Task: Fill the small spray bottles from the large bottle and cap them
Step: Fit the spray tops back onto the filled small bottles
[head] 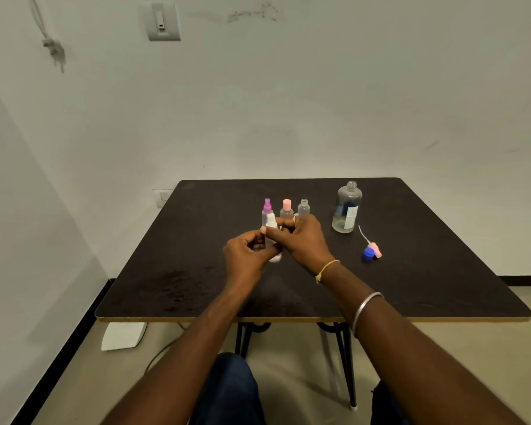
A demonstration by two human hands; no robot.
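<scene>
A small clear spray bottle with a white top [272, 237] stands on the dark table [178, 271] between my hands. My left hand [246, 256] grips its body from the left. My right hand [301, 240] pinches its white spray top from the right. Behind them stand three small bottles: one with a purple spray top [267, 208], one with a pink cap [286, 208] and one with no cap [303, 207]. The large clear bottle [347, 207] stands uncapped to the right with a little liquid at its bottom.
A pink spray top with its white tube [372, 245] and a blue cap [368, 253] lie on the table right of my hands. The table's front edge runs just above my knees. White walls close in behind and to the left.
</scene>
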